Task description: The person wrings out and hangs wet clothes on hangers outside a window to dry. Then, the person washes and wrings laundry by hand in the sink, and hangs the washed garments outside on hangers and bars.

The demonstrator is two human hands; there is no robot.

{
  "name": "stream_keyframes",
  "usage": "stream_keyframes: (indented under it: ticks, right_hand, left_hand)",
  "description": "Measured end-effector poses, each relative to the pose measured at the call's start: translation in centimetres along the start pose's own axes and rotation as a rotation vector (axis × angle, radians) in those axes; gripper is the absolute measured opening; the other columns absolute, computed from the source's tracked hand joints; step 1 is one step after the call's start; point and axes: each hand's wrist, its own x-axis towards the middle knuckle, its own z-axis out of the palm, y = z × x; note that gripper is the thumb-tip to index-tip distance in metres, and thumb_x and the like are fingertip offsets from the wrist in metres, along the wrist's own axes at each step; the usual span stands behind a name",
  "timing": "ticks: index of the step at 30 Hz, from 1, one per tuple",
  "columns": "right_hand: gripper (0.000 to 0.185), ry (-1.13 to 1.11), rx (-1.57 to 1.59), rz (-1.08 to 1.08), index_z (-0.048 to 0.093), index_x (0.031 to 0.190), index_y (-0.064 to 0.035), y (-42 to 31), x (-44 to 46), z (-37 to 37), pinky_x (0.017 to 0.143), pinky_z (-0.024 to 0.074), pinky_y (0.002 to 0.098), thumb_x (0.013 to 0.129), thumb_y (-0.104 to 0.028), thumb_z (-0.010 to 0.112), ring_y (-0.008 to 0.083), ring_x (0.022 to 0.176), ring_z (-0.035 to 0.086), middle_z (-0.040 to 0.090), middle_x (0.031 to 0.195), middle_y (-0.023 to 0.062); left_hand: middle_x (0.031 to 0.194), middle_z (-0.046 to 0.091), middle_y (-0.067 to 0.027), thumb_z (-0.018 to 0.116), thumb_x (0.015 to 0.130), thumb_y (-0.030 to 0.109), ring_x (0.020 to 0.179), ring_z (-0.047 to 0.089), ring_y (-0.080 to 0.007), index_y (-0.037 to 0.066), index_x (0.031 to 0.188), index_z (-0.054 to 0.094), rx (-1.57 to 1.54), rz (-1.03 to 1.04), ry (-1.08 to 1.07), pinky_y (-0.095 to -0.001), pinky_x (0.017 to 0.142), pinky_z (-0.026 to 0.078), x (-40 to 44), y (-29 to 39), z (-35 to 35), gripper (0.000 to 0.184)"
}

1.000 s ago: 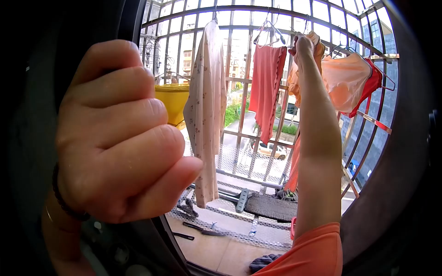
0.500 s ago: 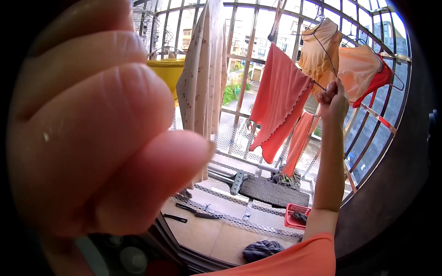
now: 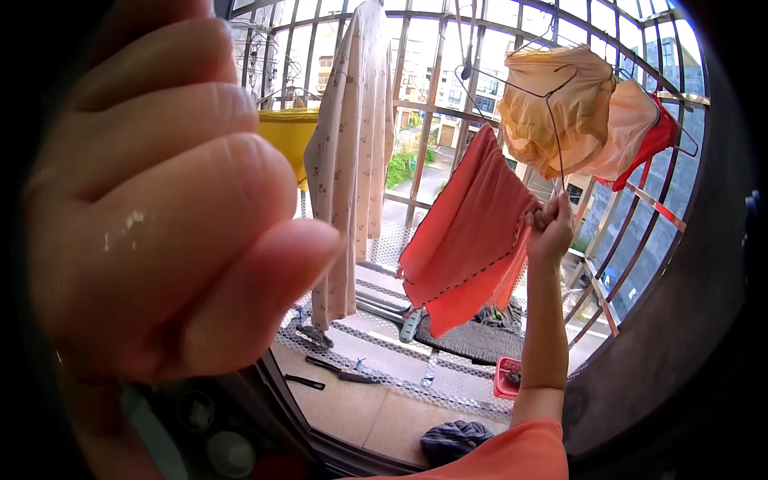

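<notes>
My left hand (image 3: 184, 216) fills the left side of the view, very near the camera. Its fingers are curled and the thumb presses against them; whatever they may hold is hidden. Raised at the right, my right hand (image 3: 550, 228) is closed round the lower end of a thin dark wire hanger (image 3: 554, 132) and a gathered corner of a coral-red cloth (image 3: 472, 232). The cloth hangs down to the left of this hand, with a dark stitched edge. Just above and behind hang yellow underpants (image 3: 552, 104).
Beige underpants (image 3: 628, 132) and a red garment (image 3: 660, 140) hang at the right. A patterned beige garment (image 3: 344, 176) and yellow cloth (image 3: 288, 136) hang left. Metal window bars (image 3: 412, 160) stand behind. Below lie a red basket (image 3: 506, 378), a knife (image 3: 340, 370) and a dark striped bundle (image 3: 454, 442).
My right hand has come down and slightly left with the cloth and wire. The cloth now hangs lower, its top away from the hanger's far end. The yellow underpants have turned broadside.
</notes>
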Motion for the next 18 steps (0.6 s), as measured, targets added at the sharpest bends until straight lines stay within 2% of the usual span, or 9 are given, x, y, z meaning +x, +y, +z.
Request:
stream_keyframes:
  ticks: [2,3,5,8,15,16,18]
  right_hand:
    - [0.034,0.004,-0.03,-0.021,0.036,0.062,-0.011,0.9,1.5,1.8,0.043,0.0318,0.0271,0.091,-0.026,0.043,0.0103,0.041,0.023,0.023,0.05,-0.0024]
    - [0.034,0.08,0.013,0.032,0.036,0.061,-0.0106,1.1,1.8,3.2,0.043,0.0331,0.0274,0.091,-0.025,0.042,0.0106,0.041,0.025,0.023,0.049,-0.0026]
    - [0.034,-0.02,0.084,0.01,0.037,0.061,-0.0104,1.9,3.5,3.9,0.043,0.0344,0.0279,0.091,-0.024,0.042,0.0113,0.041,0.026,0.024,0.048,-0.0021]
    - [0.034,-0.042,0.09,-0.086,0.037,0.06,-0.0105,2.9,5.7,4.7,0.044,0.0348,0.0283,0.091,-0.024,0.042,0.0118,0.041,0.027,0.025,0.048,-0.0015]
    - [0.033,0.114,0.154,-0.052,0.038,0.06,-0.0113,5.6,9.9,4.5,0.042,0.0354,0.0281,0.09,-0.025,0.043,0.0118,0.04,0.028,0.027,0.048,-0.0019]
    - [0.008,0.081,0.166,-0.015,0.043,0.082,-0.0145,6.1,9.9,3.9,0.046,0.0322,0.0218,0.086,-0.018,0.049,0.0034,0.054,0.034,0.037,0.067,-0.0071]
    - [0.008,0.076,0.183,0.028,0.043,0.082,-0.0149,6.7,9.3,3.5,0.045,0.032,0.0218,0.086,-0.018,0.049,0.0033,0.054,0.034,0.037,0.066,-0.0072]
  left_hand:
    - [0.052,0.031,-0.0032,0.037,0.082,0.017,0.051,0.031,-0.0184,0.008,0.063,0.042,-0.006,-0.016,0.021,-0.037,0.064,0.033,-0.1,0.1,0.2,0.022]
    - [0.052,0.031,-0.0032,0.037,0.082,0.017,0.051,0.031,-0.0184,0.008,0.063,0.042,-0.003,-0.023,0.022,-0.0369,0.064,0.033,-0.1,0.3,0.2,0.022]
    - [0.052,0.03,-0.0031,0.037,0.082,0.018,0.051,0.031,-0.0182,0.008,0.062,0.042,0.008,-0.028,0.021,-0.0369,0.064,0.033,0.0,0.4,0.1,0.023]
    - [0.052,0.03,-0.0032,0.037,0.083,0.019,0.051,0.031,-0.0181,0.008,0.062,0.041,0.047,-0.018,0.014,-0.0369,0.064,0.033,0.0,0.5,-0.1,0.024]
    - [0.053,0.029,-0.0038,0.036,0.082,0.02,0.051,0.031,-0.0181,0.008,0.061,0.04,0.033,-0.044,0.026,-0.0374,0.066,0.033,-0.1,0.5,0.2,0.024]
    - [0.053,0.029,-0.0039,0.036,0.082,0.02,0.052,0.031,-0.0182,0.008,0.061,0.04,0.033,-0.044,0.023,-0.0376,0.066,0.033,-0.3,0.5,0.2,0.024]
    - [0.053,0.029,-0.004,0.035,0.082,0.02,0.052,0.031,-0.0183,0.009,0.062,0.04,0.037,-0.054,0.021,-0.0383,0.068,0.034,-0.4,0.5,0.2,0.023]
